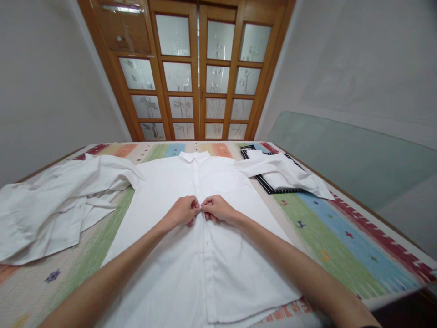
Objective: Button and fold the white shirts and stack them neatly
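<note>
White shirt flat, front-up on patterned cloth, collar at far end. Left hand and right hand nearly touching at mid-front, both in a tight pinch on the placket. Progress, by estimate: upper front closed; below hands, edges apparently loose, not yet fastened. Smooth, light weave; crisp collar, soft ripples lower down. Leftward: 1 crumpled white garment, limp folds. Rightward: 1 sleeve across a flat, folded black-and-white bundle, striped border. Cloth in bold colour bands.
</note>
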`<state>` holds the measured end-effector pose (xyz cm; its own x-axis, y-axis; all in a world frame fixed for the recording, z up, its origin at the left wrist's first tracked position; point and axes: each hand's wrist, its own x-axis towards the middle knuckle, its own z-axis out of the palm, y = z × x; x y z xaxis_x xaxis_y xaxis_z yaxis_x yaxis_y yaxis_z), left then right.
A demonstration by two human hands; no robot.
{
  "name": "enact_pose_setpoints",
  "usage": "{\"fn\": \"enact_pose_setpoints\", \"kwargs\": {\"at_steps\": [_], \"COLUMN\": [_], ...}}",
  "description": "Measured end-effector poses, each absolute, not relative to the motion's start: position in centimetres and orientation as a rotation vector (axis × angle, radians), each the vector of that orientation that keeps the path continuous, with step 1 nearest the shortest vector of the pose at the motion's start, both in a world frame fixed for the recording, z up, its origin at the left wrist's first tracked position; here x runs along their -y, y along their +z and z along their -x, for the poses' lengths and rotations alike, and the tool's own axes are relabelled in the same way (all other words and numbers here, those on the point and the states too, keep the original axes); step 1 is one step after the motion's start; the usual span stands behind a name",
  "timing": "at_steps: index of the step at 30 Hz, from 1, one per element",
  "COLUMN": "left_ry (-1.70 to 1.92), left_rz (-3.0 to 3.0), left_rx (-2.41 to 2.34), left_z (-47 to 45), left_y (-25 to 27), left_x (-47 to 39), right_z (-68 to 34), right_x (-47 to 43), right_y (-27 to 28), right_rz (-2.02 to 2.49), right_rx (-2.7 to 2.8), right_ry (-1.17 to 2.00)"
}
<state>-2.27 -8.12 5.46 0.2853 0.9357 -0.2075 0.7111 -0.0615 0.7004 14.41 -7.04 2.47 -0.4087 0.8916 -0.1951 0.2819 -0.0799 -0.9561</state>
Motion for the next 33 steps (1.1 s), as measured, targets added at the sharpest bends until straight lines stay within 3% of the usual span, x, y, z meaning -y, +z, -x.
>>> {"fn": "enact_pose_setpoints", "kwargs": {"at_steps": [33], "left_ry": [0.534], "left_rz": [-1.611], "left_rx": [-1.221], "left_z": [3.7], "left_y": [4.4], "left_x": [6.4], "right_z": [-14.4], "right_x": [7.7], "right_y": [3.9], "right_rz": [1.296], "right_rx": [1.644], "right_ry": [1.555]}}
